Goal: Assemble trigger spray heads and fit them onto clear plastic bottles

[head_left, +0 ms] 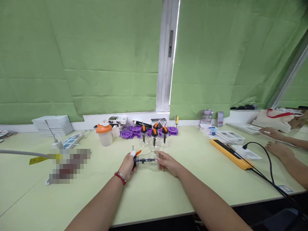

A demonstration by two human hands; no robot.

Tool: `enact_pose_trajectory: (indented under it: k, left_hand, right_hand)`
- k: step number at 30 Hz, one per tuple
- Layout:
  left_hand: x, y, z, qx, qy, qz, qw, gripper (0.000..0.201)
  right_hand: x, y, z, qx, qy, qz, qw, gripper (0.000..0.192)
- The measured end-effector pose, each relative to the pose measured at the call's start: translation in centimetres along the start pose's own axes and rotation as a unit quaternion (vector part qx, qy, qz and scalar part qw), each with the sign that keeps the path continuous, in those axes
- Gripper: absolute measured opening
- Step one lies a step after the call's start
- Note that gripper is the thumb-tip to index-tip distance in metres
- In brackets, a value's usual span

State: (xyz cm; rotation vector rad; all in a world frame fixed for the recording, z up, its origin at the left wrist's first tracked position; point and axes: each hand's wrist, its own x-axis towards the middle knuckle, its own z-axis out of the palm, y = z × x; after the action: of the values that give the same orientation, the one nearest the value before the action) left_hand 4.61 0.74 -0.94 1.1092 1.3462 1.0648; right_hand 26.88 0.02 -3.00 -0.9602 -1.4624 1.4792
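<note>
A clear glass container (pixel 148 159) with a black and orange top and a dark rod inside lies on its side between my hands, over the table. My left hand (pixel 128 165) is closed round the black top end, the orange lever (pixel 138 152) sticking out above the thumb; a white patch covers the thumb tip. My right hand (pixel 167 162) grips the glass at its other end with curled fingers. Just beyond stand several similar glass containers (pixel 154 141) with black and orange tops, upright. Purple plastic parts (pixel 131 132) lie in a pile behind them.
An orange-lidded plastic cup (pixel 104 136) stands left of the pile, near a white power strip (pixel 73 140). On the right lie a yellow power strip (pixel 229 154) with black cables and stacked printed cards (pixel 229 137). Another person's hands (pixel 279 149) rest at the far right.
</note>
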Motion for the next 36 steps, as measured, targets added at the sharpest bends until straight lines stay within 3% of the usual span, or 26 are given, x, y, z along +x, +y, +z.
enact_pose_trajectory:
  k: [4, 10, 19, 27, 36]
  left_hand:
    - [-0.1, 0.1, 0.0, -0.002, -0.004, 0.001, 1.0, 0.046]
    - [0.2, -0.2, -0.1, -0.011, -0.007, 0.014, 1.0, 0.046]
    - [0.0, -0.1, 0.1, -0.001, -0.002, 0.018, 1.0, 0.039]
    - [0.1, -0.1, -0.1, -0.002, 0.001, 0.013, 1.0, 0.041]
    - [0.2, -0.3, -0.1, -0.002, -0.004, 0.013, 1.0, 0.042]
  right_hand:
    - [0.5, 0.5, 0.1, -0.015, 0.01, 0.016, 1.0, 0.063]
    - [-0.5, -0.3, -0.1, 0.004, -0.003, -0.017, 1.0, 0.081]
    - [0.6, 0.3, 0.3, -0.009, 0.016, 0.011, 1.0, 0.06]
    - [-0.4, -0.3, -0.1, 0.008, -0.006, -0.015, 1.0, 0.08]
    - [0.7, 0.9, -0.1, -0.039, -0.007, -0.001, 0.999, 0.047]
